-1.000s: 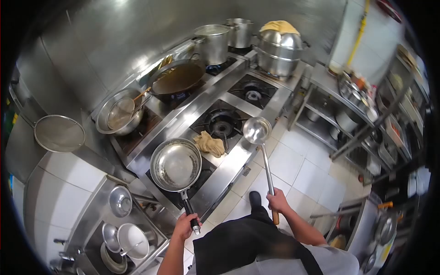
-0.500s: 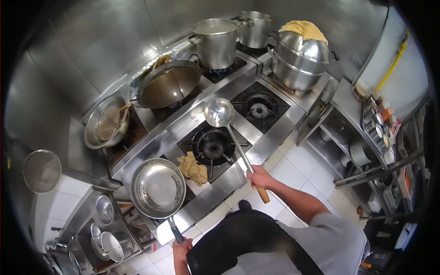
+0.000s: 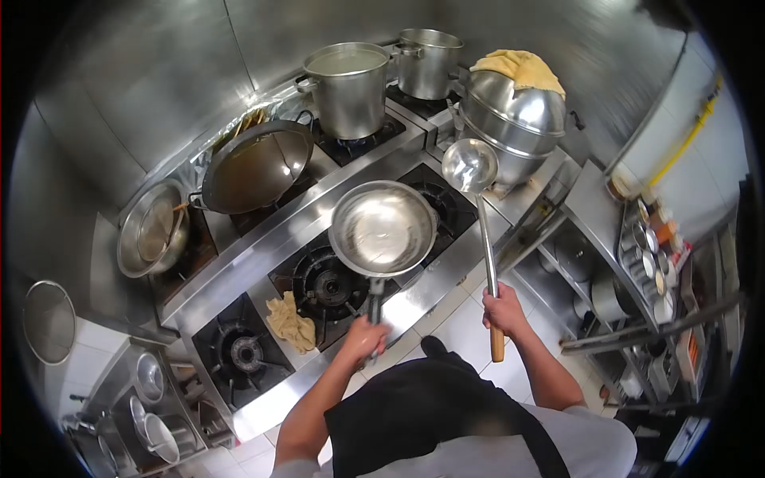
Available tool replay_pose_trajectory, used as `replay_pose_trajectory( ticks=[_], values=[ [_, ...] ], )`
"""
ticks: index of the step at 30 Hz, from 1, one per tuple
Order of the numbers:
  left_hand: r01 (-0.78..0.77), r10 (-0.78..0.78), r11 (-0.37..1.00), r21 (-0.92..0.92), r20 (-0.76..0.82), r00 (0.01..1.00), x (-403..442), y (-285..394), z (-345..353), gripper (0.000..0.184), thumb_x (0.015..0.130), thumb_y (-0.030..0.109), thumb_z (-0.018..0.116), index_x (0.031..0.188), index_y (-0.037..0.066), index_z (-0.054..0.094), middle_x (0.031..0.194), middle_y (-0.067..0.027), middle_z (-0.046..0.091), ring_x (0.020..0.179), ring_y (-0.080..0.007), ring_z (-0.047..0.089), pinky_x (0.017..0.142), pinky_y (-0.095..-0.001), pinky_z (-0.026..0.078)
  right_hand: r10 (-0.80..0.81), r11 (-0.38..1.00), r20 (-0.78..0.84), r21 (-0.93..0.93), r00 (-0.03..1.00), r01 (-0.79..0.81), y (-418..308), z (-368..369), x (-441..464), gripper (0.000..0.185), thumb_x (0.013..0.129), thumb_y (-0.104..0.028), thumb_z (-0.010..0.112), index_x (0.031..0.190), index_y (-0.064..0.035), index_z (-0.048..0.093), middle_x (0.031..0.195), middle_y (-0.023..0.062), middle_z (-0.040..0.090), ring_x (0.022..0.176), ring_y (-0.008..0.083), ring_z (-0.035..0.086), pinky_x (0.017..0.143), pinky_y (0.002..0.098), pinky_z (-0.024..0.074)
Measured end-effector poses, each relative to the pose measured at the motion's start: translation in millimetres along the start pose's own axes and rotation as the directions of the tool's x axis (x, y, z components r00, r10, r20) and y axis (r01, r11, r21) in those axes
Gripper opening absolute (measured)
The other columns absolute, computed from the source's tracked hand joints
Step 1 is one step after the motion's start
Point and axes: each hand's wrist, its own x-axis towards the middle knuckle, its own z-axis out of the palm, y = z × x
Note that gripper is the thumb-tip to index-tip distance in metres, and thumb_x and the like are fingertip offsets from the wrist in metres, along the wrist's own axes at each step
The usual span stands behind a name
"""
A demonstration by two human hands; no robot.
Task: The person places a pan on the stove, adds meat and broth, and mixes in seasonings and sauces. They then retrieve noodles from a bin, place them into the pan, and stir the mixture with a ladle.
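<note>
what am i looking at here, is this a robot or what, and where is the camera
No robot here: these are a person's own bare hands. Every picture comes from one camera worn on the person's head, looking forward and down, so the view bulges at the edges.

The left hand grips a frying pan by its handle; the right hand holds a long ladle. On the stove you can see a crumpled cloth, a wide wok and a tall pot.

A commercial-style kitchen, as its steel multi-burner range (image 3: 239,267), wok (image 3: 259,167) and stockpot (image 3: 351,99) show.
</note>
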Motion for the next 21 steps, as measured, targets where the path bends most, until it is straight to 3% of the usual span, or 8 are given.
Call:
replay_pose_trajectory(
  ticks=[5, 8, 12, 14, 16, 18, 20, 21],
  values=[
    [-0.033, 0.034, 0.998, -0.045, 0.013, 0.999, 132, 17, 128, 0.024, 0.087, 0.020, 0.071, 0.082, 0.000, 0.057, 0.054, -0.0058, 0.056, 0.043, -0.0168, 0.056, 0.043, -0.0346, 0.046, 0.017, 1.000, 0.078, -0.002, 0.997, -0.017, -11, -51, 64, 0.010, 0.091, -0.008, 0.056, 0.095, -0.0012, 0.050, 0.064, 0.0045, 0.049, 0.041, 0.0176, 0.052, 0.039, 0.0333, 0.0453],
    [-0.046, 0.056, 0.994, -0.104, 0.101, 0.993, 186, 7, 191, 0.041, 0.095, 0.037, 0.069, 0.098, -0.001, 0.056, 0.063, -0.0062, 0.058, 0.049, -0.0171, 0.058, 0.049, -0.0340, 0.050, 0.053, 0.994, 0.197, -0.109, 0.979, -0.031, -30, -69, 84, 0.009, 0.092, -0.010, 0.057, 0.093, -0.0050, 0.050, 0.063, 0.0040, 0.049, 0.040, 0.0172, 0.051, 0.036, 0.0324, 0.0423],
    [0.180, -0.137, 0.978, -0.101, 0.337, 0.931, 152, 58, 178, 0.068, 0.098, 0.067, 0.048, 0.127, 0.007, 0.049, 0.106, -0.0107, 0.058, 0.084, -0.0193, 0.064, 0.068, -0.0390, 0.057, 0.105, 0.977, 0.383, -0.212, 0.918, -0.023, -60, -71, 102, 0.017, 0.096, -0.016, 0.061, 0.088, -0.0062, 0.051, 0.060, 0.0038, 0.049, 0.039, 0.0164, 0.050, 0.036, 0.0323, 0.0420],
    [0.061, -0.051, 0.998, -0.021, 0.320, 0.946, 143, 27, 143, 0.057, 0.099, 0.058, 0.054, 0.124, 0.007, 0.055, 0.099, -0.0071, 0.062, 0.082, -0.0167, 0.064, 0.070, -0.0349, 0.056, 0.081, 0.971, 0.493, -0.237, 0.866, 0.044, -58, -63, 114, 0.019, 0.096, -0.019, 0.064, 0.087, -0.0071, 0.051, 0.060, 0.0032, 0.049, 0.039, 0.0166, 0.050, 0.035, 0.0325, 0.0413],
    [-0.122, 0.108, 0.989, 0.078, 0.164, 0.980, 92, 19, 79, 0.039, 0.099, 0.043, 0.061, 0.113, 0.006, 0.063, 0.093, -0.0051, 0.065, 0.081, -0.0140, 0.063, 0.069, -0.0315, 0.054, 0.140, 0.985, 0.614, -0.170, 0.777, -0.044, -56, -44, 124, 0.010, 0.091, -0.012, 0.060, 0.088, -0.0056, 0.053, 0.059, 0.0048, 0.049, 0.038, 0.0181, 0.051, 0.034, 0.0334, 0.0415],
    [-0.251, 0.363, 0.874, 0.415, -0.215, 0.907, 7, 17, 6, 0.027, 0.096, 0.029, 0.063, 0.106, 0.005, 0.066, 0.094, -0.0072, 0.069, 0.086, -0.0172, 0.065, 0.077, -0.0333, 0.053, 0.235, 0.972, 0.659, -0.181, 0.715, -0.152, -51, -12, 133, 0.008, 0.088, -0.011, 0.060, 0.087, -0.0064, 0.053, 0.060, 0.0049, 0.048, 0.041, 0.0181, 0.050, 0.034, 0.0335, 0.0406],
    [-0.227, 0.408, 0.903, 0.364, -0.567, 0.716, -66, -15, -74, 0.018, 0.095, 0.021, 0.064, 0.101, 0.005, 0.070, 0.093, -0.0091, 0.070, 0.092, -0.0200, 0.067, 0.085, -0.0360, 0.053, 0.229, 0.972, 0.683, -0.198, 0.693, -0.126, -37, 31, 137, 0.007, 0.087, -0.010, 0.060, 0.087, -0.0065, 0.053, 0.058, 0.0051, 0.046, 0.041, 0.0182, 0.048, 0.034, 0.0331, 0.0405],
    [-0.248, 0.532, 0.847, 0.471, -0.755, 0.384, -115, -24, -106, 0.018, 0.096, 0.021, 0.063, 0.099, 0.006, 0.070, 0.093, -0.0088, 0.070, 0.091, -0.0212, 0.067, 0.085, -0.0363, 0.053, 0.207, 0.972, 0.691, -0.226, 0.693, -0.066, -30, 52, 137, 0.007, 0.087, -0.011, 0.059, 0.087, -0.0066, 0.053, 0.057, 0.0051, 0.045, 0.040, 0.0176, 0.044, 0.035, 0.0335, 0.0428]
  ],
)
